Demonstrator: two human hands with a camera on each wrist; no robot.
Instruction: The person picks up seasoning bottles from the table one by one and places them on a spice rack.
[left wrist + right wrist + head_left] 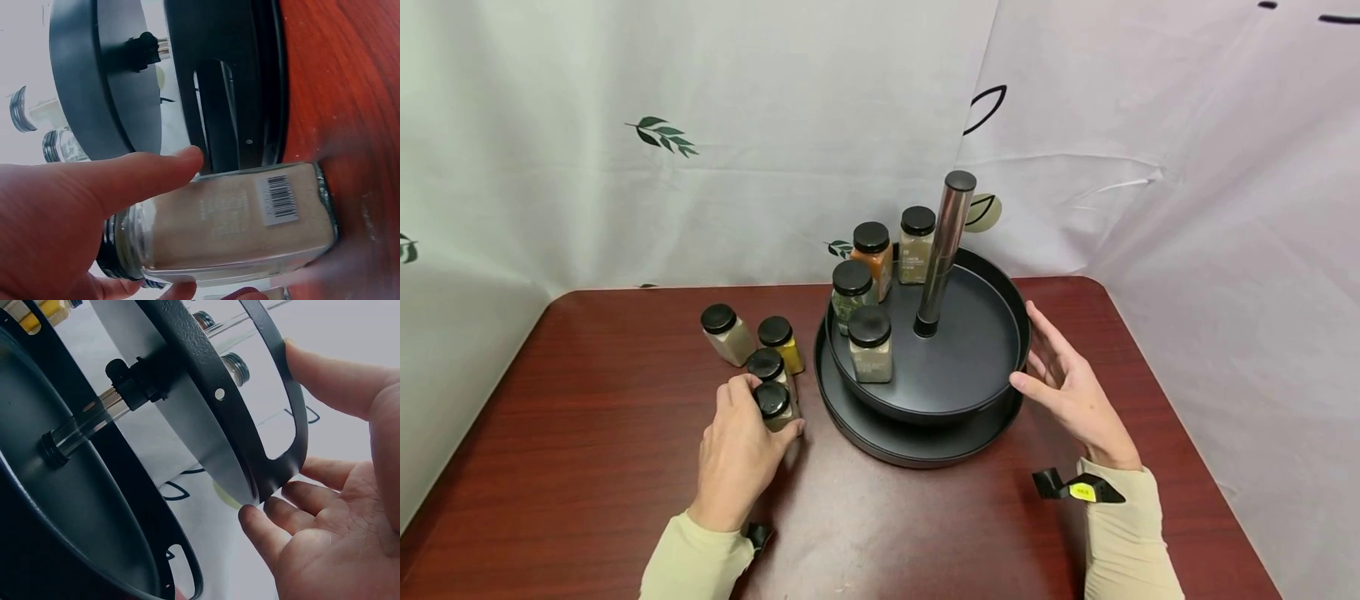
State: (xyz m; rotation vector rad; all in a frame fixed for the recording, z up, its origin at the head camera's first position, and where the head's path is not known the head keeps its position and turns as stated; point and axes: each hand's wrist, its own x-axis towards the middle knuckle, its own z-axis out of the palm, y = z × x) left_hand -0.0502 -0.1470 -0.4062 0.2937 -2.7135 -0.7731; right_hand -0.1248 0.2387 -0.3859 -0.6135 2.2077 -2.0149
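My left hand (733, 450) grips a square glass spice jar (231, 219) with a black lid and a pale tan filling, thumb on one side and fingers on the other. The jar is just left of a black two-tier turntable rack (977, 333). My right hand (1075, 400) touches the right rim of its upper tray, thumb and fingers spread along the edge. Beside the gripped jar stand another black-lidded jar (766, 364), a jar with yellow contents (790, 354) and a pale jar (732, 342).
On the upper tray's left side stand a pale jar (871, 362), a green herb jar (850, 308), an orange jar (880, 271) and a beige jar (916, 258). A metallic post (946, 250) rises from its middle. Behind the table (587, 433) hangs a white curtain (775, 83).
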